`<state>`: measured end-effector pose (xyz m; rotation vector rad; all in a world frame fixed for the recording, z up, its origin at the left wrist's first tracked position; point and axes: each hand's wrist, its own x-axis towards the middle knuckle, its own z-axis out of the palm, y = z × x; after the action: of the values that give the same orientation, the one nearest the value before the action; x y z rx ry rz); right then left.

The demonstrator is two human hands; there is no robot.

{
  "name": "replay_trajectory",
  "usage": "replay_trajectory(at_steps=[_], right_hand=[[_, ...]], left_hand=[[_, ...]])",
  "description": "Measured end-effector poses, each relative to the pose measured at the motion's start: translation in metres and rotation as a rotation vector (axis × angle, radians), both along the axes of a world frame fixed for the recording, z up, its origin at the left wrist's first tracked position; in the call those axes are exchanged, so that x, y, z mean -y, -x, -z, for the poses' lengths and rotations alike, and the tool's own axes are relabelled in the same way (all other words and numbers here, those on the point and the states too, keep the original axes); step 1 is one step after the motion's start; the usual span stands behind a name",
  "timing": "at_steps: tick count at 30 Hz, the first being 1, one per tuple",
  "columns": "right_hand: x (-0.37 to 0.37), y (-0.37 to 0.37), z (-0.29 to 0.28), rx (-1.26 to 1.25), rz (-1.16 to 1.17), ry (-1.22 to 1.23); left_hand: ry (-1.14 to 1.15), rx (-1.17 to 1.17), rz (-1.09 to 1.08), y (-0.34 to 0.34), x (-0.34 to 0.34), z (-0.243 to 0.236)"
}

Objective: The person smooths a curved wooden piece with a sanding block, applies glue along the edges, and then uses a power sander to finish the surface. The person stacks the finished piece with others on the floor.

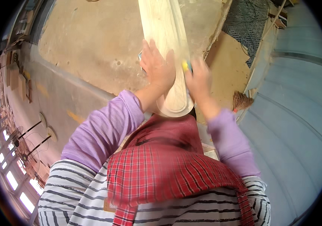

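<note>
A long pale wooden board (157,22) with a rounded near end and a grooved border stretches away from my lap over the worktable. My left hand (158,67) lies on its left side, fingers stretched and thumb apart. A small blue-and-white thing (140,56) peeks out beside those fingers, mostly hidden. At the board's right edge, my right hand (199,79) is closed around a small yellow-and-blue block (186,66). Motion blurs that hand, and most of the block is covered by it.
The worn tan worktable (93,45) has a rough right edge. Beyond it are a brown sheet (225,67), a brush-like bundle of bristles (242,101) and grey-blue sheeting (292,113). Wood pieces (18,81) stand at far left. A red checked apron (168,169) covers my lap.
</note>
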<state>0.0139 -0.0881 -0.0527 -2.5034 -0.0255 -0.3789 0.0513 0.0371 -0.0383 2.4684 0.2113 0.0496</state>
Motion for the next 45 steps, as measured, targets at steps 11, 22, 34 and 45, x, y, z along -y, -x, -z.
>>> replay_trajectory(at_steps=[11,22,34,45], right_hand=[[0.001,-0.035,-0.009,0.0,0.009,0.026],[-0.001,-0.048,-0.014,-0.006,0.066,-0.025],[0.0,-0.025,-0.007,-0.053,0.059,-0.038],[0.01,0.057,-0.013,0.056,-0.024,-0.054]], left_hand=[[0.005,0.062,0.02,-0.005,0.003,0.0],[-0.026,0.02,0.055,-0.004,0.004,0.0],[-0.033,0.039,0.106,-0.005,-0.004,0.005],[-0.038,0.013,0.067,-0.001,-0.002,0.0]])
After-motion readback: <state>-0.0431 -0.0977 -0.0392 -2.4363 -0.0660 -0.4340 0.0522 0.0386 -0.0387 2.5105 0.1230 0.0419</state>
